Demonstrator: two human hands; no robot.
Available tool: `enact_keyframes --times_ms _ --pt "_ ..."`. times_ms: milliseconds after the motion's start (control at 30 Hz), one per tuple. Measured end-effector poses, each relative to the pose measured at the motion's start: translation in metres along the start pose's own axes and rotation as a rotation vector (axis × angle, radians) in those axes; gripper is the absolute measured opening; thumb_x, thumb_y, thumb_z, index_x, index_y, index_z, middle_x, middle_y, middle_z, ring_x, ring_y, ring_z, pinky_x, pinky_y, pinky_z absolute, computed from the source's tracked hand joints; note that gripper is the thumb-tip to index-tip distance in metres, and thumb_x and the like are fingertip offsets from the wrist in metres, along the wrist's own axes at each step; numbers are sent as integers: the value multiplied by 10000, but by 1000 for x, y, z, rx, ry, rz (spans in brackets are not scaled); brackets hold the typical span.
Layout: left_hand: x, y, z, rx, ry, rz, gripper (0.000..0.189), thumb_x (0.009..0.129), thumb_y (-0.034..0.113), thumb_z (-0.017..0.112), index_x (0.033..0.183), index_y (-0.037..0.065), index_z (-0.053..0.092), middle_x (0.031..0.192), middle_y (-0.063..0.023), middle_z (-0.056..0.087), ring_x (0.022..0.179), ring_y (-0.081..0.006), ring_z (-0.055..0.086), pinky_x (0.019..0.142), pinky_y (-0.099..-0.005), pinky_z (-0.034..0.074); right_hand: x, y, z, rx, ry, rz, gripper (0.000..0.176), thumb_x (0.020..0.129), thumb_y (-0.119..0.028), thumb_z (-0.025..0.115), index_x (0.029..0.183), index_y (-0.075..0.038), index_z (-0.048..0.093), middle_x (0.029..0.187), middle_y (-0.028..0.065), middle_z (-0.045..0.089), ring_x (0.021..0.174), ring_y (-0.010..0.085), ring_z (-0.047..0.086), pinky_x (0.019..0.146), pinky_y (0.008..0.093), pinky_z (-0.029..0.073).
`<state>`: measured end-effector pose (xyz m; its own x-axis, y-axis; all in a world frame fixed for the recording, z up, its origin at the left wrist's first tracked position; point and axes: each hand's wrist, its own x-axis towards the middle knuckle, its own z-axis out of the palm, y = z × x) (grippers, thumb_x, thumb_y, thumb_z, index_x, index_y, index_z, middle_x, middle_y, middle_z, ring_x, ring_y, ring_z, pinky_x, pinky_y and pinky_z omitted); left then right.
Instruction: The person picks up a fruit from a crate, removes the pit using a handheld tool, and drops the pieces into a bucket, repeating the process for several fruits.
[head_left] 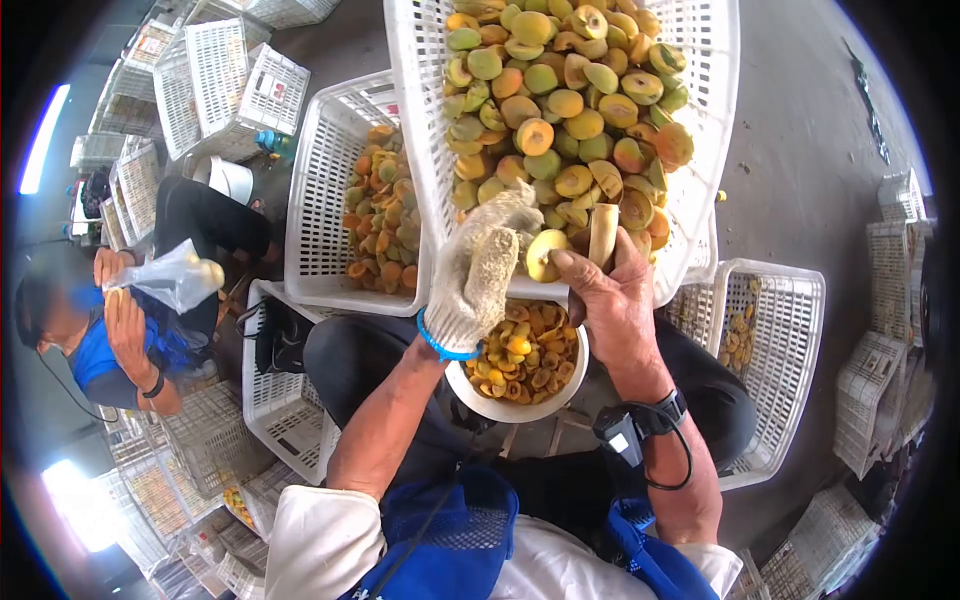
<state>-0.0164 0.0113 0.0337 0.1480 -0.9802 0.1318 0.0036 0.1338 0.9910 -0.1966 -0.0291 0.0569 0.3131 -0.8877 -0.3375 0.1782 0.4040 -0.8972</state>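
Note:
My left hand (480,270), in a dirty knitted glove with a blue band at the wrist, is closed at the edge of a cut apricot half (546,255). The thumb of my bare right hand (622,300) presses on the apricot's other side. In my right fist is a tool with a light wooden handle (603,234); its working end is mostly hidden. Both hands are above a white bucket (522,412) holding apricot pits and scraps (515,365). Just beyond them, a white crate (712,110) is filled with green-orange apricot halves (560,130).
A second crate (310,200) with apricots stands at the left, and another crate (790,390) with some fruit at the right. Beside my left leg lies a crate (290,425) with a dark item in it. A seated person (130,330) at far left handles a plastic bag (172,278).

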Motion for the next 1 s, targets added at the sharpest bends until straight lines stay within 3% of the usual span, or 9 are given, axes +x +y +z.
enact_keyframes --times_ms 67,200,267,367,500,733,867,933,1000 --pt "7 -6 -1 -51 -70 -16 523 1132 371 463 1423 -52 565 1307 -153 684 1184 -208 650 1068 -371 507 -1 -5 11 -59 -29 31 255 963 -110 759 1122 12 602 850 23 679 648 63 580 573 240 485" --pt "-6 -21 -4 -106 -21 -157 335 1090 225 548 1273 -33 657 1232 -108 699 1157 -160 651 993 -325 529 9 20 27 -226 29 -245 300 954 -116 771 1125 46 584 868 59 713 813 152 669 732 311 540" --pt "-7 -30 -9 89 20 -119 348 1096 272 561 1253 -23 661 1178 -97 710 1068 -139 674 916 -296 555 4 1 32 -578 70 -267 290 941 -127 773 1067 41 573 786 149 692 708 261 687 661 351 524" --pt "2 -9 -9 -383 250 -357 463 1117 416 455 1270 19 638 962 -89 735 823 -162 707 738 -313 585 1 -4 31 -771 21 -432 207 941 -108 722 963 -5 544 666 215 611 646 485 622 550 460 478" --pt "8 -4 -22 -611 329 -525 547 1111 524 424 1241 43 649 884 -72 708 595 -158 627 500 -302 513 -2 9 31 -954 -50 -403 208 914 -103 711 988 -8 541 678 238 624 652 485 631 563 529 477" --pt "2 -22 -13 -330 358 -301 526 1110 508 452 1239 36 643 930 -79 728 753 -159 706 547 -272 564 -9 21 40 -1194 -117 -304 276 818 -45 715 994 -5 507 737 237 654 723 472 661 636 552 501" --pt "-1 -19 -8 -172 322 -179 503 1123 462 452 1293 19 622 1023 -85 734 893 -161 716 772 -303 592 -9 32 40 -1234 -126 -294 371 814 -52 719 1103 25 500 711 264 643 736 505 659 662 573 512" --pt "-6 -19 -7 -364 303 -261 360 1100 325 566 1309 35 607 1158 -73 693 986 -143 683 836 -282 569 -11 30 45 -1243 -133 -245 368 803 -42 716 1085 33 491 710 261 642 737 500 661 667 570 514" --pt "-6 -27 1 -220 348 -90 301 1068 196 601 1318 29 592 1237 -90 656 1049 -155 657 891 -301 555 -11 29 49 -1249 -142 -197 366 791 -31 713 1067 41 483 709 258 642 738 495 663 671 567 515"
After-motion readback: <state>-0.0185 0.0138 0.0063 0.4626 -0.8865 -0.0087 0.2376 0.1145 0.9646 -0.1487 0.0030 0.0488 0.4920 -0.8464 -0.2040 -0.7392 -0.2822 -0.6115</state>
